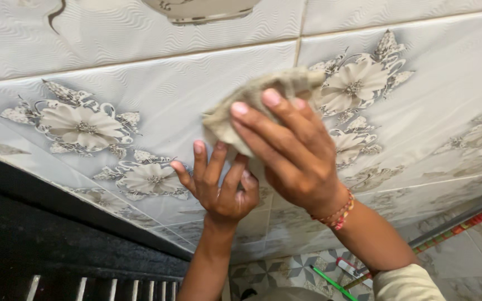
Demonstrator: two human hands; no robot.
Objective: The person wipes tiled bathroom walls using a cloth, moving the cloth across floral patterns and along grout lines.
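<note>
Beige cloth [263, 100] is pressed flat against the pale wall tile [157, 89] by the right hand [291, 150], whose fingers [258, 120] are spread over it rather than closed around it. Wiping of the tile appears to be the step in hand. Its lower edge is met by the fingertips of the left hand [218, 187], which is held open just beneath, palm toward the wall, so the 2 hands are close together. Steady pressure would be called for in any further stroke, toward the flower pattern [358, 83] beside the cloth.
</note>
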